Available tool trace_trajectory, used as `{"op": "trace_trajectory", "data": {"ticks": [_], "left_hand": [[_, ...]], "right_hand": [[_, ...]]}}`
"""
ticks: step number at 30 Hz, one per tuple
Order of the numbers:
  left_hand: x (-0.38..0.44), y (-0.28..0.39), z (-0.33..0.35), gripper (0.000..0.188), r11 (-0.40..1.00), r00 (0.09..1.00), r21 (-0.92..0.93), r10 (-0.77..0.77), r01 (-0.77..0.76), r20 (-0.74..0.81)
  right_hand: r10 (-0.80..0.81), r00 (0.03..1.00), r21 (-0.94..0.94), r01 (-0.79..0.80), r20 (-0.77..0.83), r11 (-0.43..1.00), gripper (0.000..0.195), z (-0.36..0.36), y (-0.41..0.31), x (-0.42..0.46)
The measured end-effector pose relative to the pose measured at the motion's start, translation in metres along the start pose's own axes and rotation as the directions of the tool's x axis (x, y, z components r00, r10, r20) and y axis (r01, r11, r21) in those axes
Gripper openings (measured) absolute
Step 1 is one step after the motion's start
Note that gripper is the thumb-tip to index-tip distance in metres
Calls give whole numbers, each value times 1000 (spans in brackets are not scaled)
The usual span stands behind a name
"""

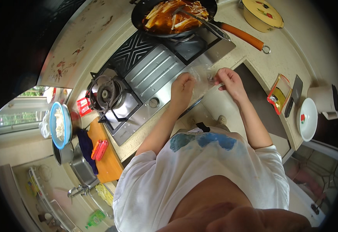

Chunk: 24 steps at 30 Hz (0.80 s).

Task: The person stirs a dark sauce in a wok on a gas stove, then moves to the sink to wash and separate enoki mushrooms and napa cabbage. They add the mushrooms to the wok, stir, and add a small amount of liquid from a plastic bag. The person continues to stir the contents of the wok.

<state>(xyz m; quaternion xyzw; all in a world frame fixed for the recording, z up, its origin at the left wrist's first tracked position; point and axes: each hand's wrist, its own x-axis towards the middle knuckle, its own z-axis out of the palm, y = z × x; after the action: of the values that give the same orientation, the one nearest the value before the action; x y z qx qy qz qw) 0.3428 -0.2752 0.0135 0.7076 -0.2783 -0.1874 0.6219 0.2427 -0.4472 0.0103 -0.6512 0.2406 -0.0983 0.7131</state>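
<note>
My left hand (183, 88) grips one side of a clear, thin plastic bag (200, 81) above the front edge of the gas stove (157, 65). On the bag's other side, the fingertips of my right hand (230, 82) pinch its edge. Whether anything lies inside the bag is hard to tell. Beyond my hands, a wok (135, 18) sits on the far burner, holding enoki mushrooms (160, 13) in reddish-brown broth. A metal spatula (215, 29) rests in it, and its orange-brown handle (244, 36) reaches out to the right.
On the right counter lie an opened food packet (280, 94), a cleaver (295, 92) and a white bowl (307, 120). A yellow lidded enamel pot (259, 20) stands behind. Leftward are a bare burner (105, 91), wrapped sausages (101, 150) on a cutting board (111, 165), and a blue-rimmed basin (52, 124).
</note>
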Motion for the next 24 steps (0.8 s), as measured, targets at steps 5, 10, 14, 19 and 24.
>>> {"op": "trace_trajectory", "data": {"ticks": [5, 10, 14, 19, 24], "left_hand": [[2, 30, -12, 31, 956, 997, -282, -75, 82, 36], [14, 44, -29, 25, 996, 995, -82, 14, -22, -102], [31, 67, -37, 16, 985, 952, 9, 166, -170, -259], [62, 92, -41, 18, 823, 927, -507, 62, -257, -370], [55, 87, -64, 19, 831, 918, -493, 51, -257, -392]], "right_hand": [[199, 946, 232, -260, 255, 937, 51, 7, -2, 17], [5, 872, 389, -223, 489, 894, 27, 16, -30, 34], [-43, 925, 361, -105, 378, 927, 16, 20, -68, 42], [-188, 952, 350, 95, 242, 932, 20, 20, -120, 68], [-465, 885, 187, 455, 7, 870, 22, 16, -174, 123]]}}
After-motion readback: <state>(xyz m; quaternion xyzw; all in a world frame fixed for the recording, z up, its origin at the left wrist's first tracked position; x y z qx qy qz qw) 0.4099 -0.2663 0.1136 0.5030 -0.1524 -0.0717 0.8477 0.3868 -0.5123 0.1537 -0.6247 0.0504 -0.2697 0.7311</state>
